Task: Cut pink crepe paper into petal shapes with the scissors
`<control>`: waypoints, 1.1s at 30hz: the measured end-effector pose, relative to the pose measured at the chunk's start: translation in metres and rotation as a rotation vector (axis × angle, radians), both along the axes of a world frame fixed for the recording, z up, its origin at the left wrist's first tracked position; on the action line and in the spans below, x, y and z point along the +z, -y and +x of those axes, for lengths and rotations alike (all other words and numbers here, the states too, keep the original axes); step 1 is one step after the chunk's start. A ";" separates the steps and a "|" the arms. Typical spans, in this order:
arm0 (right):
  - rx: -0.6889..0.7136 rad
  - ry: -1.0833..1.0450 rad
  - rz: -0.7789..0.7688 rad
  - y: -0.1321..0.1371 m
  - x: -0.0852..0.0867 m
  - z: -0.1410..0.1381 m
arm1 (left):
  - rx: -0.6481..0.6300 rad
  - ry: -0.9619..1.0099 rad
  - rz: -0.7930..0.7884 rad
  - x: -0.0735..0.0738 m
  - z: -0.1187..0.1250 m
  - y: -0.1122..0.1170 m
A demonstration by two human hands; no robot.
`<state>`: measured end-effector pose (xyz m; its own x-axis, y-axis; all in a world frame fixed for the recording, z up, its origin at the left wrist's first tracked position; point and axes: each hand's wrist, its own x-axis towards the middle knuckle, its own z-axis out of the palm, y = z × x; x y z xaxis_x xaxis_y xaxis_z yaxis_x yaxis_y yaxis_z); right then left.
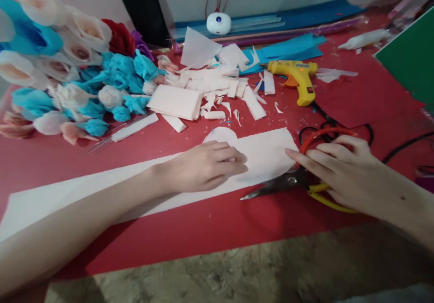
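Note:
A long white paper strip (267, 156) lies slantwise across the red tabletop. My left hand (213, 165) rests on it, fingers bent and close together, pinning the paper down; the fingertips' undersides are hidden. A rounded white paper piece (221, 134) shows from behind that hand, its lower part covered. At the strip's right end, my right hand (342, 172) is closed around the scissors (292, 180), which have one orange-red and one yellow handle. Their dark blades point left along the strip's near edge and look closed. My right index finger reaches to the strip's right edge.
Blue, white and red paper flowers (118, 74) crowd the left. Behind the strip lie white paper scraps (210, 81) and a folded white stack (176, 100). A yellow glue gun (298, 77) with a black cord, blue paper (288, 47) and a green sheet (410, 59) lie farther right.

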<state>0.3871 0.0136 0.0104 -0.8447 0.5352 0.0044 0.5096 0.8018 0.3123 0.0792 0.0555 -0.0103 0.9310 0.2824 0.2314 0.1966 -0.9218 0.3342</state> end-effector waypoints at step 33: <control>0.159 -0.113 -0.042 -0.012 -0.003 -0.021 | -0.001 -0.047 0.057 0.002 0.001 0.002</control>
<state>0.3664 0.0251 0.0078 -0.9142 0.3964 0.0841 0.4050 0.8861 0.2253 0.0802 0.0536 -0.0084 0.9414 0.2690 0.2034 0.2098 -0.9394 0.2713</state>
